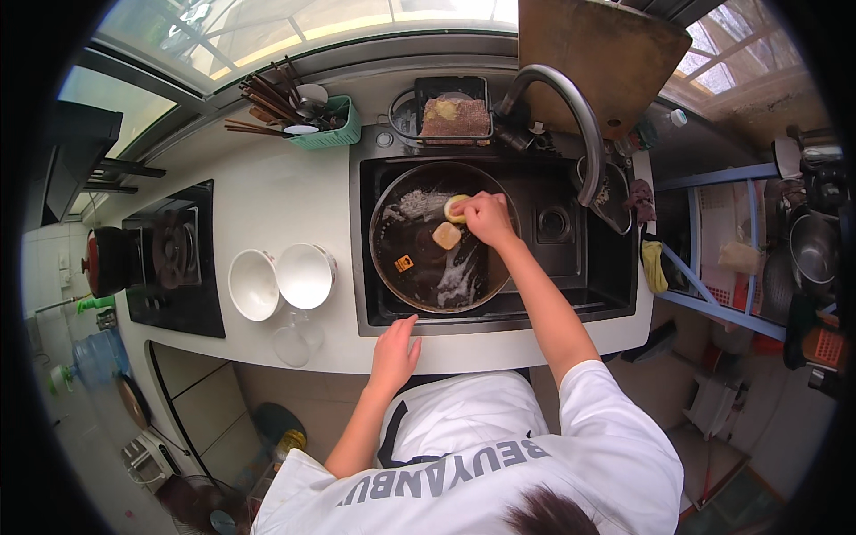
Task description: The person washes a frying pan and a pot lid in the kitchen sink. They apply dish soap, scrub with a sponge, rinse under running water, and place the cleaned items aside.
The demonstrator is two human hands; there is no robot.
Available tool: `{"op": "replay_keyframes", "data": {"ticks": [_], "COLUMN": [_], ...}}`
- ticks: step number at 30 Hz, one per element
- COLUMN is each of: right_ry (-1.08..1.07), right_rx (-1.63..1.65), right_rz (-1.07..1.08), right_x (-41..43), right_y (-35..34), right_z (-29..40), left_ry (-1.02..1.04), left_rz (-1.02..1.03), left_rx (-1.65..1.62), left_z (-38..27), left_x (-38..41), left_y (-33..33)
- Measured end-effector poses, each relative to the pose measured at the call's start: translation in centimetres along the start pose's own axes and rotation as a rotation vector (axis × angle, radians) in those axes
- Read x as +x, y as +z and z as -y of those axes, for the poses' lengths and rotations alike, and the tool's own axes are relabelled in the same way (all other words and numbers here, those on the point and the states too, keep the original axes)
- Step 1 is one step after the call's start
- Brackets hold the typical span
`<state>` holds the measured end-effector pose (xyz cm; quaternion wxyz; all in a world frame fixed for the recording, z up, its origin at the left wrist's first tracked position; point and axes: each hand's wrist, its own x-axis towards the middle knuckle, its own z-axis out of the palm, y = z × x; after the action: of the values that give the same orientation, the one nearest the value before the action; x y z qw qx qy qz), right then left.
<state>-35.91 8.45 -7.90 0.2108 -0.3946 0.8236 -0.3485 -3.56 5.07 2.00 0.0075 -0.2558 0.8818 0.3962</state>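
My right hand (487, 217) grips a round yellow and white sponge (456, 208), pressed on the inside of a large round glass lid or dark pan (418, 284); which of the two I cannot tell. This round piece lies in the left part of the black sink (605, 294). White suds streak its surface. Beside the sponge sits a pale yellowish block (447, 235), perhaps soap, and a small orange label (404, 263) is stuck lower left. My left hand (396, 351) rests on the counter at the sink's front edge, fingers slightly apart, holding nothing.
A curved faucet (588, 134) arches over the sink's right side. White bowls (305, 275) and clear round lids (291, 346) stand left. Behind are a green basket (344, 124) with chopsticks, a black rack (491, 100) with a cloth, and a cutting board (595, 60). A cooktop (174, 267) lies far left.
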Motion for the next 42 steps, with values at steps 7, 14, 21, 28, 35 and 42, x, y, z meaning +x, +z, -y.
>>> {"op": "replay_keyframes", "data": {"ticks": [7, 14, 21, 28, 35, 42], "right_ry": [-0.094, -0.262, -0.529, -0.195, -0.368, -0.218], "right_rx": [-0.211, -0.331, -0.505, -0.447, -0.280, -0.198], "right_rz": [-0.150, 0.044, 0.007, -0.067, -0.083, -0.145], "right_x": [3.7, 1.2, -4.4, -12.1, -14.6, -14.0], "right_y": [5.4, 3.3, 9.9, 5.6, 3.6, 3.3], "right_z": [4.2, 5.7, 10.8, 8.1, 4.0, 3.8], "left_ry": [0.000, -0.120, -0.053, -0.169, -0.079, -0.031], "left_rz": [0.046, -0.020, 0.038, 0.024, 0.019, 0.083], "left_rx": [-0.021, 0.051, -0.013, 0.056, 0.011, 0.020], "left_z": [-0.4, 3.5, 2.0, 5.6, 4.2, 2.3], "left_x": [1.4, -1.3, 0.1, -2.3, -0.9, 0.4], "left_y": [-0.1, -2.0, -2.0, -3.0, -3.4, -2.5]}}
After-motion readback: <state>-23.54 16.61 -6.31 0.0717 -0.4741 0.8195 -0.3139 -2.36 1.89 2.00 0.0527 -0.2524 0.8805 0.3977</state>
